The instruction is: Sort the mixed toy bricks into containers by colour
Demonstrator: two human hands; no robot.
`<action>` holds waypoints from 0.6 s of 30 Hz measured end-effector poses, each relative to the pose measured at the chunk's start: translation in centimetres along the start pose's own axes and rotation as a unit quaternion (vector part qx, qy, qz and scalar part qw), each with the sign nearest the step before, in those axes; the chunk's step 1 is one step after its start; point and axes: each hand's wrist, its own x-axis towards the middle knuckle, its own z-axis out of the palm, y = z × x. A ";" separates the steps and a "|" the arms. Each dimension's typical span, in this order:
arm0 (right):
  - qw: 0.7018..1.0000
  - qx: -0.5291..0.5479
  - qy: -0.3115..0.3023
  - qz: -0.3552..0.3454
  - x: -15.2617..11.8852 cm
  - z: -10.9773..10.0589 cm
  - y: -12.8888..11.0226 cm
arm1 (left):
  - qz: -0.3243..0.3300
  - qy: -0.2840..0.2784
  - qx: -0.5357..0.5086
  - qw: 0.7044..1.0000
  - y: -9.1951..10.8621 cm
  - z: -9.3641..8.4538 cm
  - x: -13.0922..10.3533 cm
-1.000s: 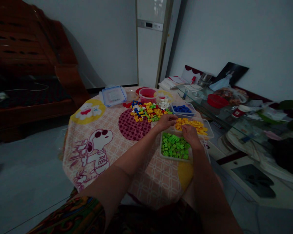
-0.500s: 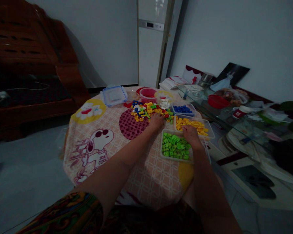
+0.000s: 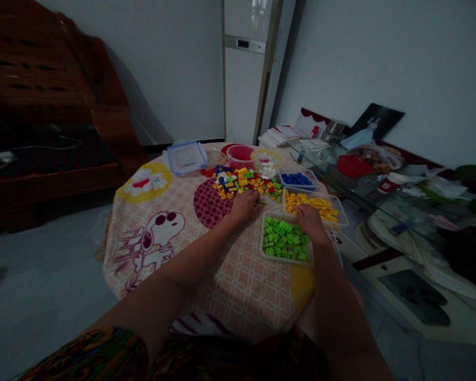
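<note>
At far left, a carved reddish-brown wooden bench. Next, on a round table under a pink, white-patterned cloth with a cartoon dog, a blue-rimmed, clear rectangular plastic lid. To the right of the lid, a loose heap of small mixed plastic bricks in yellow, blue, white, red and green, with a round pinkish-red plastic tub just behind.

In front of the heap, the left hand, palm down and low over the cloth, with fingers partly spread and bent at the tips, neither flat nor clenched. By the fingertips, a small green brick; under the palm side, a bit of yellow. Too dim and small to tell whether gripped or only touched.

Farther right, behind the left hand, a cluster of white bricks, then a clear rectangular plastic container of blue bricks. Nearer, a clear rectangular plastic container of yellow bricks and, nearer again, a pale translucent rectangular plastic container of bright green bricks.

At the near edge of the yellow bricks, just beyond the green ones, the right hand, fingers curled inward into a loose, mostly closed shape. Contents of the curl hidden, so impossible to tell any hold.

At far right, on a glass-topped cabinet, a red plastic bowl and a red-and-white cup.
</note>
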 end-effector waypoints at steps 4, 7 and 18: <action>1.000 -0.010 0.005 -0.001 0.0 0.1 0.2 | 0.041 0.019 -0.029 0.999 0.2 0.7 1.1; 1.000 -0.014 0.002 -0.004 0.0 0.1 0.3 | 0.073 -0.013 -0.025 0.997 0.4 1.4 2.4; 1.000 -0.005 0.002 0.011 -0.1 0.3 0.0 | 0.041 -0.052 0.005 0.998 0.1 -0.6 -0.9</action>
